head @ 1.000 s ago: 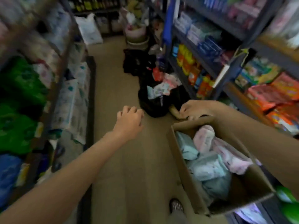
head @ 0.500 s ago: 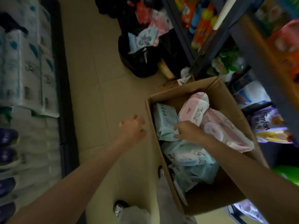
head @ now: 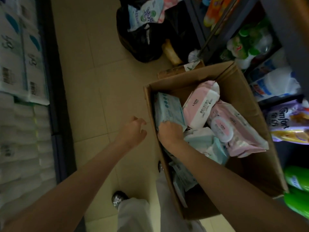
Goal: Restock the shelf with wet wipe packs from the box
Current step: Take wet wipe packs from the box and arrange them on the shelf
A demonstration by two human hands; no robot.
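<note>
Cardboard box (head: pixel 242 91) sits open on the floor; the right hand (head: pixel 169 131) clamps a teal wipe pack (head: pixel 168 111) at its left wall, likely to lift it, while the left hand (head: pixel 133 129) hovers loosely curled, empty.

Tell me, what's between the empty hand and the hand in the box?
In the head view, only the cardboard box's near wall separates the left hand from the right hand.

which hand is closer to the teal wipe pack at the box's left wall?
Right. The right hand grips the teal wipe pack inside the box; the left hand hovers outside it, holding nothing.
</note>
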